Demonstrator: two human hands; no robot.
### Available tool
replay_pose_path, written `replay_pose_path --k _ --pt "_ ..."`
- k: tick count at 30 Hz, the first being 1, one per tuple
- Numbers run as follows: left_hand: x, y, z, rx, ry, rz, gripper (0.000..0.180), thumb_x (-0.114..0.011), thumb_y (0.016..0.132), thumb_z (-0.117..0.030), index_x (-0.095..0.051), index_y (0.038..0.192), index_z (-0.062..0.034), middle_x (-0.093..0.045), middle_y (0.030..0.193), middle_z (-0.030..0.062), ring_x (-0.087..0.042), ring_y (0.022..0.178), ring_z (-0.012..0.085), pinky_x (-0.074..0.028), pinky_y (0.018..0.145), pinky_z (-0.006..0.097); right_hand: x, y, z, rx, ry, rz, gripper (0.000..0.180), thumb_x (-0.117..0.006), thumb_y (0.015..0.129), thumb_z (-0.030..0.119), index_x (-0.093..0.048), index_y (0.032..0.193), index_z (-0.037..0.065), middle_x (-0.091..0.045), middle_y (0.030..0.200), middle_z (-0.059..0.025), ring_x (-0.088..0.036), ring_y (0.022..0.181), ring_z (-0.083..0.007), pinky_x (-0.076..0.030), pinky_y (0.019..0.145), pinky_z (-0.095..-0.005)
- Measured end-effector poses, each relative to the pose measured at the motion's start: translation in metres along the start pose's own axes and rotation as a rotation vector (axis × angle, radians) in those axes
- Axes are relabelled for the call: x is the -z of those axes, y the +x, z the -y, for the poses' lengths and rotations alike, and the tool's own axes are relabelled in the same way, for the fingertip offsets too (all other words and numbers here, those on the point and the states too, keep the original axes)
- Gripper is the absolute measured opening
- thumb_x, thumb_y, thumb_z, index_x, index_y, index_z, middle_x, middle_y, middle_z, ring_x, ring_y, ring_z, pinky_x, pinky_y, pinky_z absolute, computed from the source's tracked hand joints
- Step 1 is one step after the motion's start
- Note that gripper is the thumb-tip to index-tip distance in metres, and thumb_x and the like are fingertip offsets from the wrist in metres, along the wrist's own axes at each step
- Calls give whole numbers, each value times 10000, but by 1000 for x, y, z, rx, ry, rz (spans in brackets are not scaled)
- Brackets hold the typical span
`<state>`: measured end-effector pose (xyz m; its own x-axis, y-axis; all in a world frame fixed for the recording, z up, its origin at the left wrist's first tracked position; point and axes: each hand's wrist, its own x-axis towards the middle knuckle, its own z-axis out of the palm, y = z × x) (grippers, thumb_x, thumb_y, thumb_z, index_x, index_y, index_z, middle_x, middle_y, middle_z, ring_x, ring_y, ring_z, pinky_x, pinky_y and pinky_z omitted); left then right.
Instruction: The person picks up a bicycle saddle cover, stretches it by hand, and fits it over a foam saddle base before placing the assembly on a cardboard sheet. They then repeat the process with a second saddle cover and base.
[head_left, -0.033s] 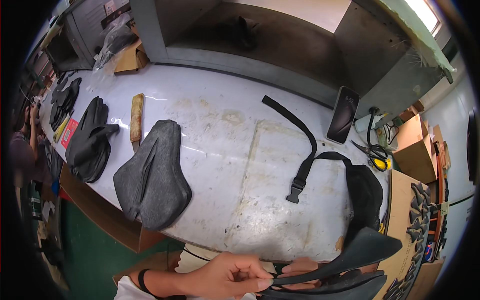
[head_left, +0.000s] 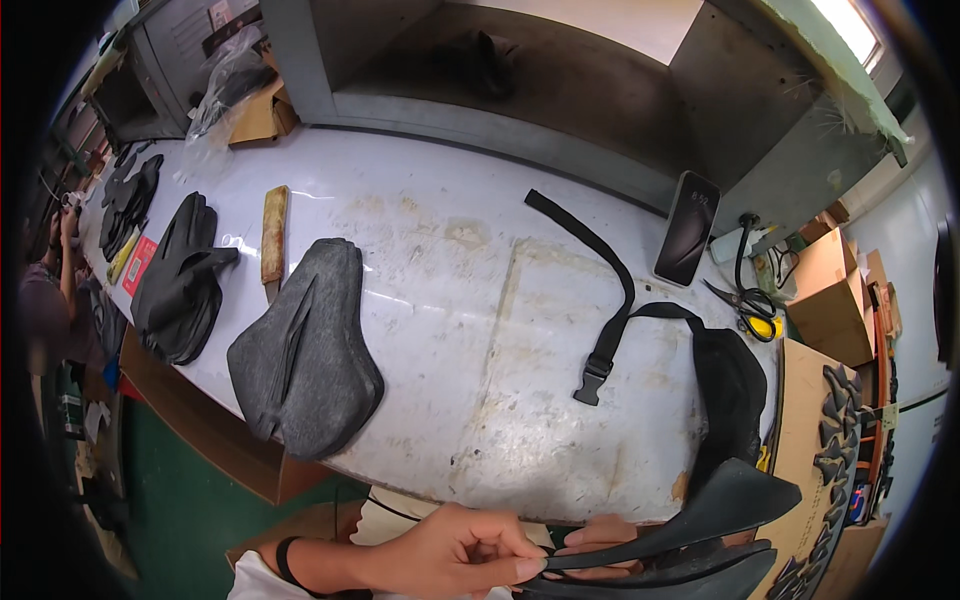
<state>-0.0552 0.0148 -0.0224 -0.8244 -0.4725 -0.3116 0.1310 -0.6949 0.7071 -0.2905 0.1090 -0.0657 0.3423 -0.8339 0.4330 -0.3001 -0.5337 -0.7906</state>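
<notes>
Your curled left hand (head_left: 465,550) pinches a black flap (head_left: 722,508); your right hand's (head_left: 602,531) grip is unclear. A bag (head_left: 730,385) lies beyond.

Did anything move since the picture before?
Hardly anything. The thin, curved black piece's upper flap seems to have dipped very slightly at its right tip. Nothing was visibly grabbed or let go: the left hand still pinches the piece, the right hand partly behind it. The dark grey, saddle-shaped piece and black fabric strap with a buckle stayed put.

Black strap (head_left: 608,345) on white table (head_left: 430,300)
</notes>
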Motion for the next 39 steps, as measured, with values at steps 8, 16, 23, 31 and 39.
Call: replay_pose_path --k 8,16,23,31,39 --pt "-9 2 -2 -118 -28 -46 236 -589 931 -75 -624 1152 0 -659 718 50 -607 584 60 -451 465 209 10 33 2 -400 559 116 268 -531 955 221 -642 1079 12 -676 982 -107 -627 893 -201 -495 736 -311" --pt "-4 -3 -4 -42 164 55 401 -550 957 -91 -505 1349 -18 -636 715 7 -564 532 40 -429 484 175 -30 9 -2 -262 854 -327 243 -575 923 207 -658 879 -17 -651 922 -169 -598 793 -264 -454 675 -373" --pt "2 -2 -8 156 -30 107 392 -534 972 -125 -503 1343 -3 -644 755 3 -542 505 27 -440 473 159 -12 7 6 -468 901 -277 232 -592 916 200 -661 916 -21 -650 963 -174 -598 863 -268 -459 736 -374" --pt "6 -8 -7 145 2 110 387 -543 965 -116 -514 1335 -9 -677 873 30 -531 502 26 -441 465 158 3 7 16 -709 966 -205 230 -611 908 192 -663 959 -26 -648 1010 -179 -598 942 -273 -466 805 -376" --pt "6 -8 -2 135 19 124 381 -563 951 -86 -527 1320 1 -670 879 30 -542 516 37 -447 477 166 25 15 26 -945 1044 -126 240 -630 900 184 -666 1002 -31 -646 1056 -185 -597 1022 -277 -472 874 -379"
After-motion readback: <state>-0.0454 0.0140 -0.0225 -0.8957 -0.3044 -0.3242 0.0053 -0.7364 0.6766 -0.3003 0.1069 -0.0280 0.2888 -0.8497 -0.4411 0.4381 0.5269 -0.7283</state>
